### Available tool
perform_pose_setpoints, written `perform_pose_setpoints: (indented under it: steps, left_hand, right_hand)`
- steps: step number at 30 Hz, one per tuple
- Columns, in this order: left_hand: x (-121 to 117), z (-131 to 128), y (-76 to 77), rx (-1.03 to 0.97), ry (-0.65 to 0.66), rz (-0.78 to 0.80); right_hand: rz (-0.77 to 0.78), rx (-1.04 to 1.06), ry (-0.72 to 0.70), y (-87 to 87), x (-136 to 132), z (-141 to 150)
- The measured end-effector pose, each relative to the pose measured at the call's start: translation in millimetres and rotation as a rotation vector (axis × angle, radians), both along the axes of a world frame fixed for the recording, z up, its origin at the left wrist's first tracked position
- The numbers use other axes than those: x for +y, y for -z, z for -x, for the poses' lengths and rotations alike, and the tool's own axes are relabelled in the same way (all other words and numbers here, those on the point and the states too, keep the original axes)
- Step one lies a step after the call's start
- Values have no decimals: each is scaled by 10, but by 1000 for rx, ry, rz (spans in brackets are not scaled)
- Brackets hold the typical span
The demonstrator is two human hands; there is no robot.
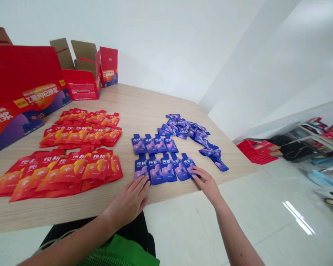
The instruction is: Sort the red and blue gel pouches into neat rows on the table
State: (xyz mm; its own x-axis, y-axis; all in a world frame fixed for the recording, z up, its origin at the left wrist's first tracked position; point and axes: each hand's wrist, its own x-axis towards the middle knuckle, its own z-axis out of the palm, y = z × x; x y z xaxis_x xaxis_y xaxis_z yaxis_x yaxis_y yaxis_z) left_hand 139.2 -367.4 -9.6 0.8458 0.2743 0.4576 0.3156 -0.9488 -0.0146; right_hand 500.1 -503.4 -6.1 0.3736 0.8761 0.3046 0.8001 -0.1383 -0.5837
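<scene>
Sachets (168,170) and boxes (81,87) on table (144,105)

Bright, even light reaches me, leaving only faint shadows on my wood-grain tabletop (144,111) and a white streak of glare on the glossy floor tiles (269,218), while my wide view slants and blurs the shelving (322,139) toward the right edge.
</scene>
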Motion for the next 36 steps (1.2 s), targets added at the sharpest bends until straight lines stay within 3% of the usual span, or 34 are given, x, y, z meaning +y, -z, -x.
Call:
perform_pose_setpoints:
  steps: [3,6,11,17,21,24,27,36]
  left_hand:
    - [1,-1,5,-15,-3,-14]
    - [9,-3,1,-34,4,-37]
    - [22,-4,22,-34,14,-48]
    - [16,1,31,-11,-6,-54]
    - [7,-1,3,-32,-7,-62]
    - [6,-7,-11,-35,-6,-65]
    - [11,-6,-10,-23,-4,-68]
    - [5,-1,19,-28,1,-33]
  right_hand:
    - [-73,-128,159,-15,80,-292]
    - [-51,-307,344,-79,246,-672]
    - [214,-584,312,-158,608,-964]
    - [280,-611,326,-202,769,-862]
    - [186,-588,333,-297,864,-663]
    - [92,-535,195,-325,1035,-463]
    - [135,-495,49,-286,1223,-338]
    - [238,-411,-11,-153,1389,-438]
